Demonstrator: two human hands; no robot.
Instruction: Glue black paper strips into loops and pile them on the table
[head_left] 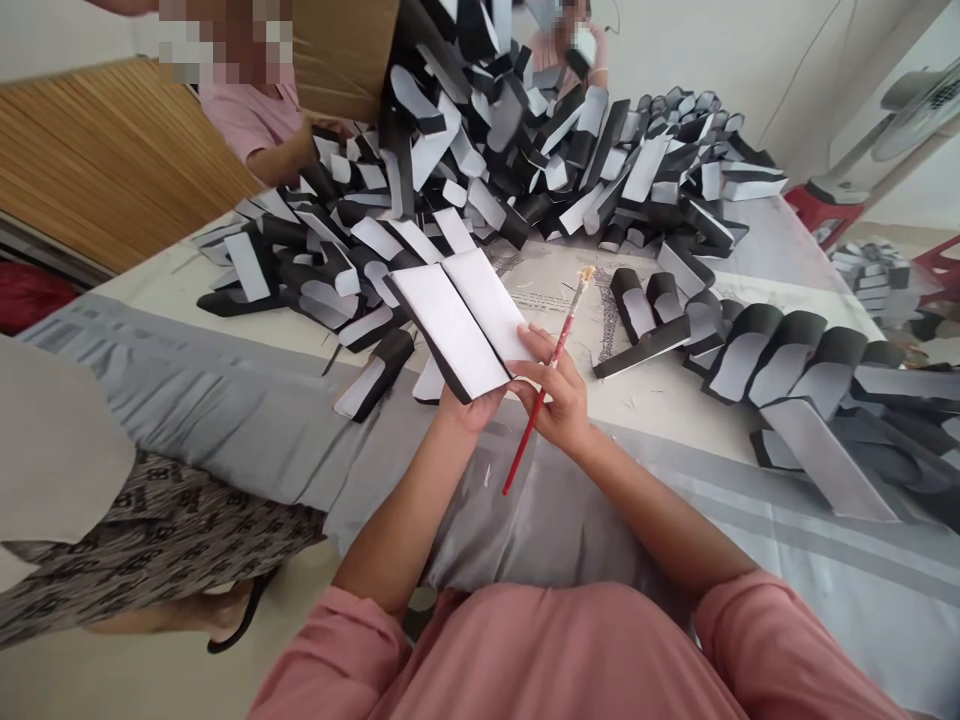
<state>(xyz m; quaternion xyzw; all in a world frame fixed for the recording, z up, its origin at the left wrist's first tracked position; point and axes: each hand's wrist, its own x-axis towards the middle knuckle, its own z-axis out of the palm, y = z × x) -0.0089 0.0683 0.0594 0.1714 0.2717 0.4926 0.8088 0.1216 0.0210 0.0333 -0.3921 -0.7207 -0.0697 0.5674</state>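
My left hand point(474, 408) grips the lower edge of a folded black-and-white card piece point(454, 335) from underneath, most of its fingers hidden behind it. Two long white panels face up, with a dark fold line between them and black edges. My right hand point(564, 408) has a thin red-handled brush point(523, 447) between its fingers, the handle end pointing down toward me. Pale, sticky-looking matter coats the raised bristle tip. Fingers of this same hand also touch the lower right edge of the card piece.
A large heap of black-and-white card pieces point(510, 115) covers the table's far side. Stacked curved pieces point(776, 350) stand at right. A cardboard box point(345, 60) is tipped over the heap beside a person in pink point(247, 120). Another person sits behind. A fan point(919, 110) stands far right.
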